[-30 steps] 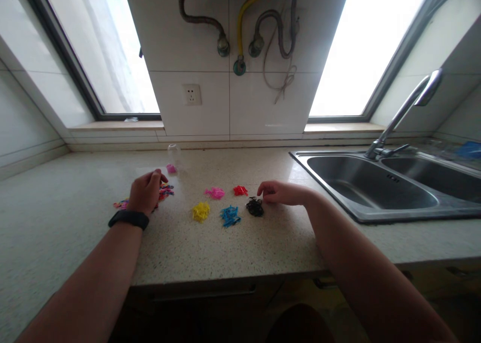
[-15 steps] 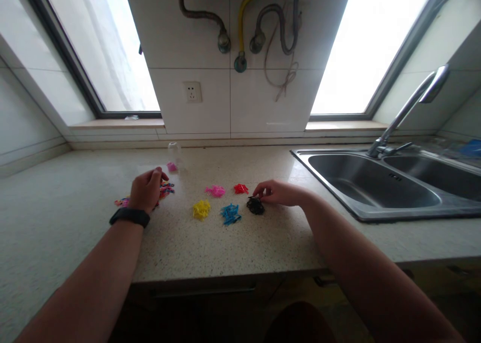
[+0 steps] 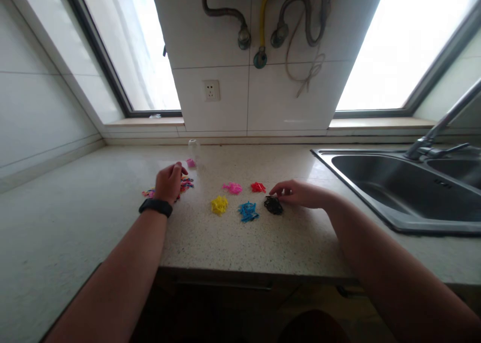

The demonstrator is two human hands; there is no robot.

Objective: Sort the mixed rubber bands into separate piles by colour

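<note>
At the edge of a small black heap of what look like rubber bands [image 3: 273, 205], my right hand [image 3: 295, 192] rests with fingertips touching it. Its fingers are bent and apart, with nothing seen held between them. My left hand [image 3: 169, 183], with a black wristband, is closed over a mixed multicoloured heap of bands [image 3: 187, 184]. The back of the hand partly covers that heap and hides whatever is pinched. Between the hands lie separate heaps of yellow bands [image 3: 219, 205], pink bands [image 3: 233, 188], blue bands [image 3: 248, 211] and red bands [image 3: 258, 187].
Behind my left hand, a clear cup-like container [image 3: 194, 150] stands beside a pink piece [image 3: 191, 163]. A steel sink [image 3: 376, 222] with a faucet [image 3: 424, 143] is set into the counter [image 3: 221, 247] at right. A tiled wall with hoses and a socket [image 3: 211, 90] rises behind.
The view has turned to the left, so everything sits further right. My hands keep nearly the same places at the multicoloured and black heaps.
</note>
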